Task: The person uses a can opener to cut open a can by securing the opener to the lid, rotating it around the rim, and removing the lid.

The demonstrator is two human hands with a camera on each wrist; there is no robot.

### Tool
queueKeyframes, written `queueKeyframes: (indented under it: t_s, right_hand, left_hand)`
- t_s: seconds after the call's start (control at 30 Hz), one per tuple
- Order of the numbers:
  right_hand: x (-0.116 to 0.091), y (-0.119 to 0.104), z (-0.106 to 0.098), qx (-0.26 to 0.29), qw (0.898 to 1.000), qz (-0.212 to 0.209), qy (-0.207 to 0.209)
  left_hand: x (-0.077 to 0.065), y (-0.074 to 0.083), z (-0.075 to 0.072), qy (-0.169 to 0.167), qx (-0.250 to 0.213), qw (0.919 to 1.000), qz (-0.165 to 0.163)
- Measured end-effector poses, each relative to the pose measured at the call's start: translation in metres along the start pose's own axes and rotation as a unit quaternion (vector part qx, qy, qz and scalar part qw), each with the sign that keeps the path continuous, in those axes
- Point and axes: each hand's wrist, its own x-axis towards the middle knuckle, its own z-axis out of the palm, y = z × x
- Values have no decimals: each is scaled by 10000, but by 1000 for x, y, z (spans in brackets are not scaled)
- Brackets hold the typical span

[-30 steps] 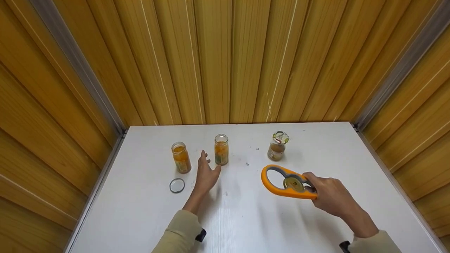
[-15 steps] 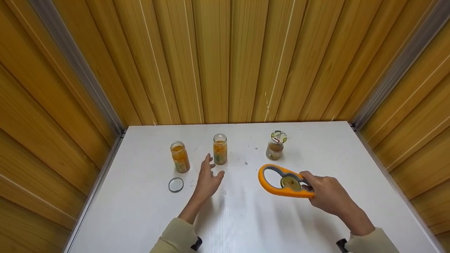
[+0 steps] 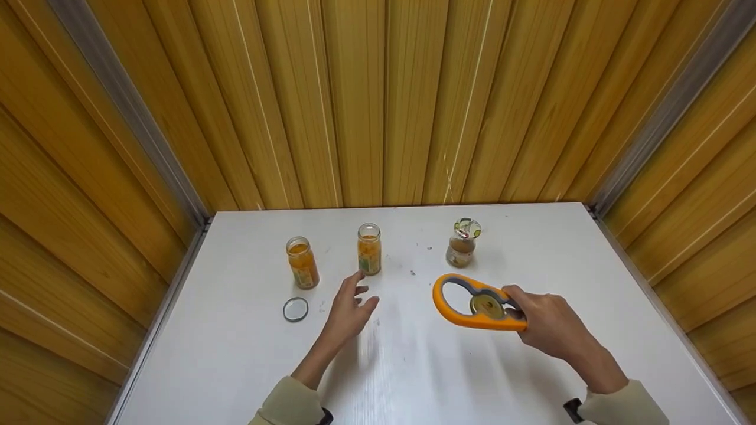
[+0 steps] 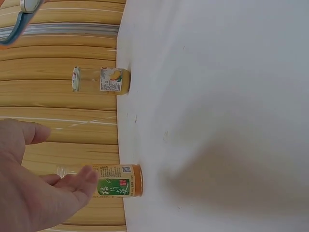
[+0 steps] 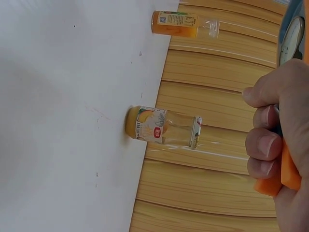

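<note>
In the head view my right hand [image 3: 549, 323] grips the handles of an orange and grey jar opener [image 3: 455, 316], held over the table. A gold jar lid [image 3: 488, 306] sits within its inner opening. My left hand [image 3: 348, 310] hovers with fingers relaxed and holds nothing; its fingertips overlap the foot of the middle jar in this view. That lidless glass jar [image 3: 370, 254] has orange contents and a green label, clearer in the left wrist view. Another uncapped orange jar [image 3: 303, 264] stands left of it. On the right is a capped jar [image 3: 460, 252] with a patterned lid.
A loose ring-like jar lid [image 3: 295, 309] lies on the white table [image 3: 236, 366], in front of the left jar. Small dark specks dot the tabletop between the middle and right jars. Wood-patterned panels [image 3: 366, 106] enclose the back and both sides.
My left hand has drawn back slightly toward me, away from between the two orange jars. The jar opener stays in my right hand, nearly still. The jars keep their places.
</note>
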Motion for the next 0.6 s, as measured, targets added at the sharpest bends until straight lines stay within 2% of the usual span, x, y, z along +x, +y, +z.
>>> queueKeyframes:
  t_s: [0.37,0.6]
  right_hand:
    - [1,-2,1,64,9998,-130,101]
    - [3,-3,7,104,9983,-421,395]
  left_hand:
    - [-16,22,8,-407,-135,9990,113]
    - [-25,32,12,-796,-270,9964,77]
